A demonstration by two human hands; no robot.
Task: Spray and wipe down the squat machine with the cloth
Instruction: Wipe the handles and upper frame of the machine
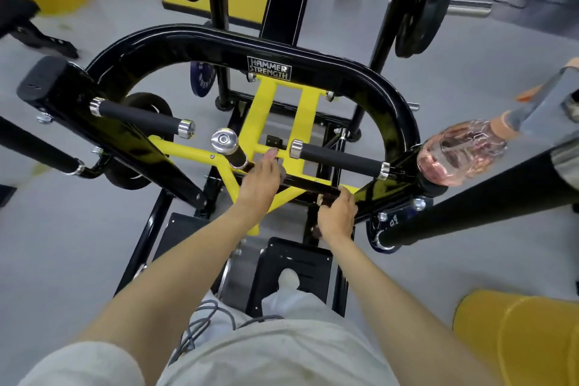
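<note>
Head cam: right hand [336, 215] is curled round a dark brownish cloth [315, 229], holding it against the black crossbar [300, 186] of the squat machine [219, 44]. Left hand [260, 175] is just beside it on its left, fingers straight and close together, resting on the same crossbar and the yellow frame [250, 116]. I can't tell if anything sits under that palm. Spray bottle [460, 153] with pink liquid is up and to the right of the right hand, well apart, tilted on the machine's right-side arm.
</note>
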